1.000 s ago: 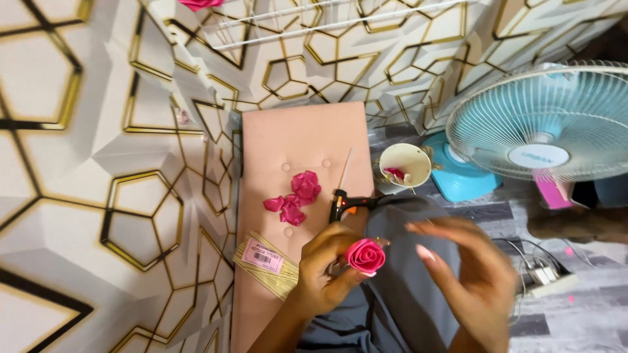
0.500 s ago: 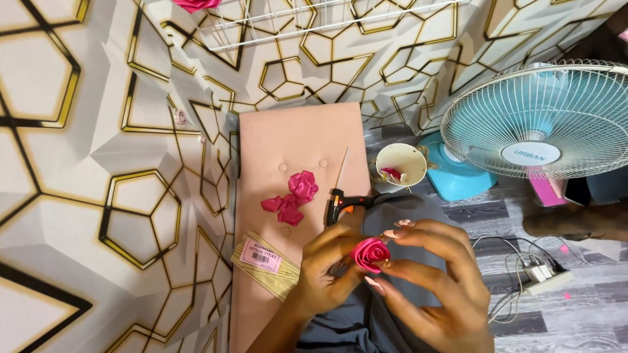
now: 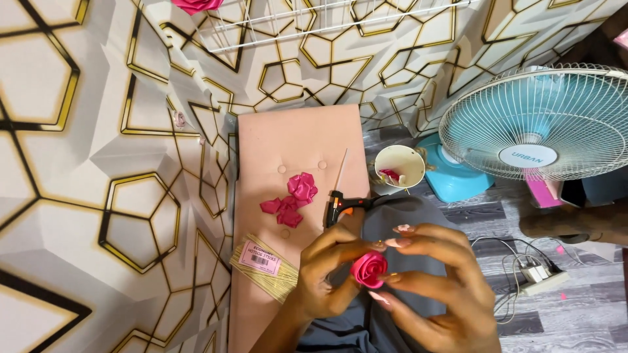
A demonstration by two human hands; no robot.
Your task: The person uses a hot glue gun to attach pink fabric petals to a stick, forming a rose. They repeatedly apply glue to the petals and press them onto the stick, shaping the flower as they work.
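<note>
Left hand [image 3: 333,271] pinches the pink ribbon rose [image 3: 368,269] over the lap, beside the pink padded board [image 3: 261,261] (glue gun [image 3: 340,206] lying just beyond). Right hand [image 3: 432,287], spread and apart a second ago, now closes its fingertips on the rose, so both hands press it.

Bright, even light; sharp, no blur

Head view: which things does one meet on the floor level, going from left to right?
Bundle of sticks → pink ribbon pieces → black glue gun → cream cup → blue fan.
</note>
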